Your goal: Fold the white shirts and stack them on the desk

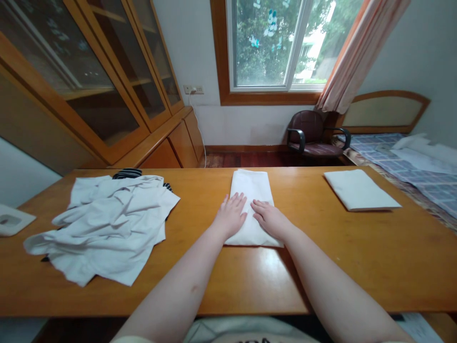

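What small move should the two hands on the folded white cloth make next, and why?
Probably fold the near end of the folded cloth over to its far end. The left hand and right hand lie flat on it; it looks smooth but long, while the folded piece at the right looks squarer.

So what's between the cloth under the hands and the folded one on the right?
Only bare table between the pressed cloth and the right folded cloth, in the head view.
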Action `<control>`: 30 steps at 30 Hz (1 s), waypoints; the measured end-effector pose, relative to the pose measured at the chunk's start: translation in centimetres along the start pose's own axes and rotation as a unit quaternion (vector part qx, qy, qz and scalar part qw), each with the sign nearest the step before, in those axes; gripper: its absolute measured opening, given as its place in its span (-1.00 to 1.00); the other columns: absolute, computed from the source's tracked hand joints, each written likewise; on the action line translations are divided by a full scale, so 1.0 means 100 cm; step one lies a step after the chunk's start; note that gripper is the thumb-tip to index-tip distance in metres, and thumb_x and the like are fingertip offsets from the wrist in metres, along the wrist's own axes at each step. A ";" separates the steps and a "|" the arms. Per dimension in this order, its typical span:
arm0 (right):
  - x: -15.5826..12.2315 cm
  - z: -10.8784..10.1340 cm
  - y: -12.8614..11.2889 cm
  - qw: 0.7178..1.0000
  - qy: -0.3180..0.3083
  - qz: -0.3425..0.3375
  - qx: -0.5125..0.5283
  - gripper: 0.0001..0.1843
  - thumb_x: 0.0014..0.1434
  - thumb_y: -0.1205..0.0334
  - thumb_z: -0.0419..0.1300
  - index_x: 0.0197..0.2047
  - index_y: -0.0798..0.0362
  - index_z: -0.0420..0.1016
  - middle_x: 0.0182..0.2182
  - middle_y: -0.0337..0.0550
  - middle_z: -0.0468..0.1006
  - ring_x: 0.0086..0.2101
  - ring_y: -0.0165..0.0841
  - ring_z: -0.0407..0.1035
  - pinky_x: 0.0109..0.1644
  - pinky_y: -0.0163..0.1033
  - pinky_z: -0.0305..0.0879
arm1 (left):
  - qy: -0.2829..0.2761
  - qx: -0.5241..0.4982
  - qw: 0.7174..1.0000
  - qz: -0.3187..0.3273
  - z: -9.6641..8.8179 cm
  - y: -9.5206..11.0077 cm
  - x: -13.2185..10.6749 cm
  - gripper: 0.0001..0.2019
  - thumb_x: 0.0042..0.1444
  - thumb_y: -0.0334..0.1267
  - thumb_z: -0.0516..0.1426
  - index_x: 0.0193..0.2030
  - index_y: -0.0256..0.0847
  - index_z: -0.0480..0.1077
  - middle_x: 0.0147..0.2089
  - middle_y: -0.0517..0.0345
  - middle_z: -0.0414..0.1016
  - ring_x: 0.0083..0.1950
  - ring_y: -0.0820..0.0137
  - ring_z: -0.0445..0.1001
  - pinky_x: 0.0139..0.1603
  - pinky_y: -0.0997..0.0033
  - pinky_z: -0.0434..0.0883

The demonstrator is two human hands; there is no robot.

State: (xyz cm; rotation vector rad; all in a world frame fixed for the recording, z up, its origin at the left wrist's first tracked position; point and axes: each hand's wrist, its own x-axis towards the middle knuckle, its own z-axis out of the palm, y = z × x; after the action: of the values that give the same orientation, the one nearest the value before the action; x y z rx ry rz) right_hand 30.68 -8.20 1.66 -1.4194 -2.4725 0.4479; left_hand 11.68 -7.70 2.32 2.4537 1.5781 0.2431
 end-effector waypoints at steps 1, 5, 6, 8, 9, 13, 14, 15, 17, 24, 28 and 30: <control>0.000 0.002 0.000 1.000 -0.016 0.024 -0.006 -0.47 0.29 0.15 -0.12 0.27 0.14 0.21 0.26 0.02 0.16 0.24 -0.25 0.05 0.29 -0.06 -0.08 | -0.017 -0.010 1.000 0.009 0.002 0.000 0.002 -0.47 0.23 -0.13 -0.12 0.33 -0.15 0.06 0.40 0.07 -0.04 0.41 0.27 -0.13 0.37 0.08 -0.28; 0.001 0.005 -0.001 0.990 -0.064 0.118 -0.038 -0.35 0.29 0.00 -0.14 0.37 0.09 -0.06 0.34 -0.02 -0.08 0.31 -0.20 -0.21 0.31 0.12 -0.29 | -0.063 -0.034 0.997 -0.024 0.010 -0.004 0.006 -0.41 0.23 -0.03 -0.13 0.38 -0.08 -0.07 0.43 0.11 -0.14 0.42 0.22 -0.20 0.34 -0.06 -0.22; 0.001 0.005 -0.001 0.987 -0.069 0.140 -0.045 -0.32 0.29 -0.03 -0.15 0.38 0.08 -0.10 0.35 -0.04 -0.13 0.31 -0.18 -0.25 0.30 0.16 -0.33 | -0.065 -0.036 0.997 -0.029 0.011 -0.006 0.007 -0.40 0.23 -0.01 -0.13 0.38 -0.08 -0.08 0.43 0.11 -0.15 0.43 0.21 -0.21 0.34 -0.08 -0.23; 0.001 0.004 0.000 0.981 -0.079 0.171 -0.052 -0.28 0.27 -0.08 -0.16 0.39 0.08 -0.16 0.36 -0.05 -0.20 0.32 -0.16 -0.33 0.29 0.21 -0.38 | -0.068 -0.042 0.996 -0.029 0.013 -0.010 0.008 -0.40 0.23 0.02 -0.15 0.38 -0.08 -0.10 0.43 0.11 -0.16 0.43 0.21 -0.21 0.33 -0.11 -0.22; 0.001 0.003 0.001 0.979 -0.082 0.180 -0.052 -0.27 0.27 -0.09 -0.17 0.39 0.09 -0.18 0.36 -0.05 -0.23 0.32 -0.15 -0.35 0.29 0.22 -0.38 | -0.069 -0.045 0.996 -0.028 0.013 -0.012 0.009 -0.40 0.24 0.02 -0.16 0.39 -0.07 -0.11 0.43 0.11 -0.17 0.43 0.22 -0.22 0.33 -0.11 -0.22; 0.001 0.001 0.007 0.980 -0.093 0.170 -0.040 -0.27 0.27 -0.08 -0.18 0.40 0.07 -0.20 0.36 -0.08 -0.23 0.32 -0.15 -0.35 0.29 0.18 -0.28 | -0.070 -0.050 0.996 -0.027 0.008 -0.021 0.008 -0.44 0.25 -0.06 -0.14 0.38 -0.07 -0.08 0.43 0.09 -0.15 0.42 0.24 -0.18 0.33 -0.10 -0.20; 0.001 0.001 0.009 0.981 -0.093 0.168 -0.038 -0.29 0.28 -0.07 -0.17 0.40 0.06 -0.19 0.36 -0.09 -0.23 0.32 -0.15 -0.34 0.29 0.17 -0.26 | -0.059 -0.043 0.997 -0.034 0.004 -0.022 0.006 -0.46 0.25 -0.10 -0.13 0.37 -0.10 -0.03 0.42 0.06 -0.13 0.42 0.23 -0.16 0.34 -0.09 -0.19; 0.001 0.002 0.010 0.981 -0.094 0.167 -0.037 -0.30 0.28 -0.05 -0.17 0.39 0.05 -0.19 0.36 -0.10 -0.22 0.32 -0.16 -0.33 0.29 0.16 -0.25 | -0.039 -0.031 0.998 -0.044 0.000 -0.020 0.003 -0.48 0.25 -0.16 -0.12 0.35 -0.14 0.03 0.42 0.02 -0.09 0.41 0.22 -0.13 0.34 -0.06 -0.19; 0.002 0.003 0.011 0.980 -0.091 0.171 -0.037 -0.33 0.29 -0.01 -0.17 0.39 0.04 -0.17 0.36 -0.12 -0.21 0.32 -0.16 -0.31 0.29 0.15 -0.23 | 0.020 -0.014 0.997 -0.067 -0.006 -0.011 -0.005 -0.54 0.25 -0.26 -0.14 0.28 -0.20 0.16 0.38 -0.03 0.02 0.39 0.25 -0.05 0.36 0.04 -0.17; 0.005 0.005 0.015 0.983 -0.066 0.168 -0.042 -0.39 0.30 0.08 -0.16 0.38 0.02 -0.10 0.36 -0.14 -0.16 0.31 -0.18 -0.26 0.28 0.15 -0.17 | -0.045 -0.040 0.997 0.050 0.007 0.037 -0.022 -0.39 0.18 0.04 -0.02 0.32 -0.15 0.09 0.40 -0.02 -0.04 0.41 0.17 -0.13 0.37 0.05 -0.18; 0.007 0.006 0.020 0.983 -0.060 0.172 -0.028 -0.37 0.29 0.07 -0.11 0.37 0.04 -0.09 0.36 -0.09 -0.15 0.31 -0.15 -0.27 0.28 0.12 -0.16 | -0.114 -0.031 0.992 0.043 0.011 0.020 -0.008 -0.06 -0.12 0.33 0.10 0.37 -0.01 -0.03 0.45 0.02 -0.32 0.42 0.05 -0.40 0.34 -0.08 -0.29; 0.008 0.007 0.020 0.983 -0.043 0.174 -0.031 -0.36 0.27 0.08 -0.07 0.37 0.03 -0.07 0.36 -0.05 -0.14 0.31 -0.12 -0.30 0.28 0.17 -0.20 | -0.134 -0.033 0.990 0.037 0.008 0.010 -0.002 0.07 -0.25 0.39 0.13 0.38 0.01 -0.10 0.45 0.00 -0.40 0.41 0.00 -0.48 0.31 -0.13 -0.32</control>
State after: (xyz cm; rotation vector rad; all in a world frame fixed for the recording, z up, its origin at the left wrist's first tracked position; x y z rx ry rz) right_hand 31.68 -6.67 0.33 -1.9076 -2.3224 0.5126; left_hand 12.65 -8.35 1.77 2.3796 1.3489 -0.0241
